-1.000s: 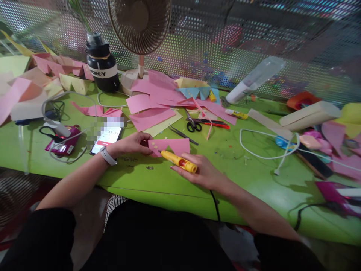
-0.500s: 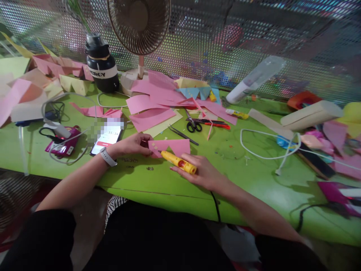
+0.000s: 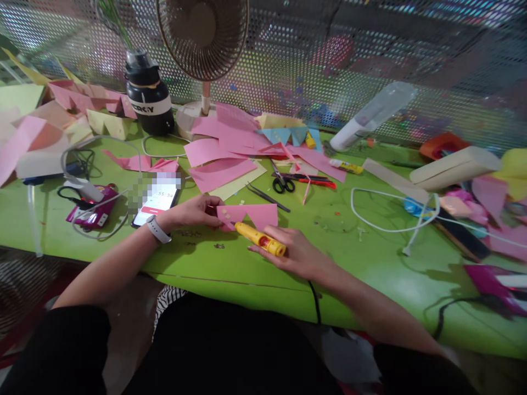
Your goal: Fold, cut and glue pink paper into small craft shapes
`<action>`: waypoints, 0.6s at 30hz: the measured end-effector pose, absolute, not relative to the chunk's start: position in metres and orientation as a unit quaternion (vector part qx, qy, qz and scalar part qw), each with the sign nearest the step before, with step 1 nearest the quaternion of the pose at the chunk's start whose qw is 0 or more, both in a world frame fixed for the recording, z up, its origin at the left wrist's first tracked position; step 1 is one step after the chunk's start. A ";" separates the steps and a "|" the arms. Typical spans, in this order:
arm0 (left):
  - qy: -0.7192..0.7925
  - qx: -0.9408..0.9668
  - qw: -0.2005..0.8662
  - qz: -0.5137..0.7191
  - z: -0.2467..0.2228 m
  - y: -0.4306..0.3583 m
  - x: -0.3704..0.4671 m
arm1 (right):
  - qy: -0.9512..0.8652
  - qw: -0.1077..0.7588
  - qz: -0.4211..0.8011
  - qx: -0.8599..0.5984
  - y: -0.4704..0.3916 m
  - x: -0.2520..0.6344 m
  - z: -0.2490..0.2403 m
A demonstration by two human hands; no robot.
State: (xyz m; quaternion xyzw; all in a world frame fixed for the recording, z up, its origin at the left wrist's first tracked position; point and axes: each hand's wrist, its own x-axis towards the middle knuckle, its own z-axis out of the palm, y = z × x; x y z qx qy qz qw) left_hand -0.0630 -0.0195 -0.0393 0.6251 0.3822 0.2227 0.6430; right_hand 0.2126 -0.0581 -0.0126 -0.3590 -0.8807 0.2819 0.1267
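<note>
My left hand (image 3: 206, 210) pinches the left end of a pink paper piece (image 3: 263, 213) above the green table. A V-shaped notch shows in the paper's lower edge, and small yellowish squares sit near its left end. My right hand (image 3: 294, 249) is wrapped around a yellow hot glue gun (image 3: 260, 239). The gun's dark nozzle points left, at the paper's lower left part; whether it touches cannot be made out. A black cord (image 3: 315, 302) hangs below my right hand. Small dark bits (image 3: 219, 246) lie on the table just below the paper.
Beyond my hands lie tweezers (image 3: 267, 197), black scissors (image 3: 283, 185) and a pile of pink paper (image 3: 224, 131). A lit phone (image 3: 158, 200) and a purple power strip (image 3: 96, 211) lie left. A fan (image 3: 202, 33) and a black bottle (image 3: 150, 104) stand behind. A white cable (image 3: 370, 226) loops at right.
The glue gun and my right hand have shifted very slightly; its tip stays at the paper's lower left part. My left hand and the paper are almost still.
</note>
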 end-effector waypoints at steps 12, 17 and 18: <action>0.379 0.622 0.649 0.221 -0.044 -0.019 -0.063 | -0.885 0.114 0.276 -0.358 -0.057 0.215 -0.017; 0.374 0.623 0.651 0.221 -0.042 -0.020 -0.063 | -0.888 0.100 0.275 -0.355 -0.057 0.217 -0.019; 0.375 0.627 0.646 0.222 -0.042 -0.020 -0.063 | -0.888 0.103 0.274 -0.356 -0.056 0.218 -0.019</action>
